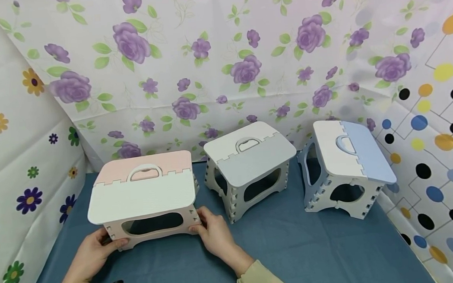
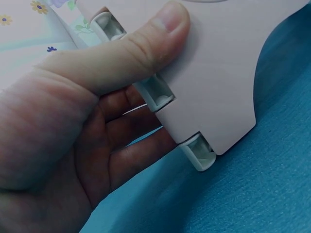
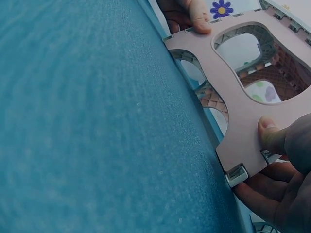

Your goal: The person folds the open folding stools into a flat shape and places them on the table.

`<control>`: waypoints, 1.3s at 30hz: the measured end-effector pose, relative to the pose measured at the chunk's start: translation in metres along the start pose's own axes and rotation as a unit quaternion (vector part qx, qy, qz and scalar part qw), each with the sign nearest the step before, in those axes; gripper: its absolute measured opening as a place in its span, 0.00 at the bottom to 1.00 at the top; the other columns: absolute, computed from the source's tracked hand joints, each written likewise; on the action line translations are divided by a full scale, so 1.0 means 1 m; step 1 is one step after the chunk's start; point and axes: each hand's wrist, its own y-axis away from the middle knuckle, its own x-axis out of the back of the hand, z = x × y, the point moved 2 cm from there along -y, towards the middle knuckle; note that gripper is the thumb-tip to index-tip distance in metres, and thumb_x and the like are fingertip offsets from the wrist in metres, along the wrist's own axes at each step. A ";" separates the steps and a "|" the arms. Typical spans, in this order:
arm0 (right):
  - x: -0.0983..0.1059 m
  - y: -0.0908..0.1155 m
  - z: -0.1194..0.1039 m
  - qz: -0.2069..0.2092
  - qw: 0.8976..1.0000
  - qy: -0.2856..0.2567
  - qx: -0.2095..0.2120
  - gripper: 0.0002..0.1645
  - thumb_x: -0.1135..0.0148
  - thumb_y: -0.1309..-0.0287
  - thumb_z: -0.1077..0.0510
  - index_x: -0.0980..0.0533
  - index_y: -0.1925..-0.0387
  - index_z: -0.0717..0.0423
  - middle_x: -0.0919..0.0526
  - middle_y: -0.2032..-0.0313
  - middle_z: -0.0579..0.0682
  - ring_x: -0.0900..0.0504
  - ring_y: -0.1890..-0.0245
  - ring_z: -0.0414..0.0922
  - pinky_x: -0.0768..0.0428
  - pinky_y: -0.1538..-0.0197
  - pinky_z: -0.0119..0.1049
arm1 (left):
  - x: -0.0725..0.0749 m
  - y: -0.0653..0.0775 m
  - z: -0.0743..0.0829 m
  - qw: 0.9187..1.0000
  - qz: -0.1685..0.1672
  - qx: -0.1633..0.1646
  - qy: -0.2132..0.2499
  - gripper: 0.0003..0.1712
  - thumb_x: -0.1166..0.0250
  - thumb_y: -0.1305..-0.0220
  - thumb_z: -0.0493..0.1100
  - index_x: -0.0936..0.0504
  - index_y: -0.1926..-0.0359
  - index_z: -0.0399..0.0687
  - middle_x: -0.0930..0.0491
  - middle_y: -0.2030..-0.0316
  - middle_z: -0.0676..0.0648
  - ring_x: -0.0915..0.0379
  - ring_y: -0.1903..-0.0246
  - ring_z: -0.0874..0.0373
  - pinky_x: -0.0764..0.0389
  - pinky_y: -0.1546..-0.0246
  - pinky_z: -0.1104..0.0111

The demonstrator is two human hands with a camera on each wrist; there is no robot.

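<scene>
Pink stool (image 1: 140,196) at 8 o'clock, unfolded; left hand (image 1: 88,257) pinches it at its 7, right hand (image 1: 215,234) at its 4. Grey stool (image 1: 256,157), blue stool (image 1: 367,150) also up, toward 3. Far side hidden; perhaps only release left.

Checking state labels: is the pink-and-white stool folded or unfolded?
Unfolded. The pink-and-white stool has its top spread flat, and its front panel extends down beneath it.
</scene>
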 end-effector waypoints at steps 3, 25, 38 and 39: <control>0.000 -0.001 -0.001 -0.003 1.000 0.000 -0.005 0.18 0.29 0.31 0.49 0.21 0.44 0.46 0.10 0.52 0.44 0.17 0.61 0.31 0.19 0.58 0.30 | 0.000 -0.002 0.000 1.000 -0.001 0.002 -0.002 0.37 0.25 0.29 0.52 0.24 0.32 0.30 0.17 0.41 0.31 0.17 0.49 0.48 0.17 0.59 0.69; 0.000 0.000 0.001 -0.005 1.000 -0.005 -0.003 0.17 0.29 0.31 0.49 0.21 0.44 0.45 0.10 0.53 0.43 0.17 0.61 0.30 0.19 0.58 0.30 | 0.000 0.001 0.001 1.000 0.001 0.000 0.001 0.35 0.25 0.29 0.50 0.23 0.33 0.30 0.17 0.42 0.32 0.18 0.52 0.54 0.17 0.60 0.69; 0.001 -0.001 0.001 -0.004 1.000 -0.005 -0.004 0.18 0.30 0.30 0.49 0.21 0.43 0.45 0.10 0.52 0.43 0.16 0.60 0.31 0.19 0.57 0.30 | -0.001 -0.001 0.001 1.000 -0.001 0.009 -0.003 0.36 0.26 0.28 0.50 0.24 0.32 0.29 0.17 0.41 0.31 0.18 0.50 0.48 0.18 0.60 0.70; 0.001 0.000 0.001 -0.004 1.000 -0.006 -0.005 0.18 0.30 0.30 0.49 0.21 0.43 0.45 0.10 0.52 0.43 0.16 0.60 0.31 0.19 0.57 0.30 | -0.001 -0.001 0.001 1.000 -0.002 0.009 -0.003 0.36 0.26 0.28 0.51 0.24 0.32 0.29 0.17 0.41 0.31 0.18 0.49 0.47 0.18 0.60 0.70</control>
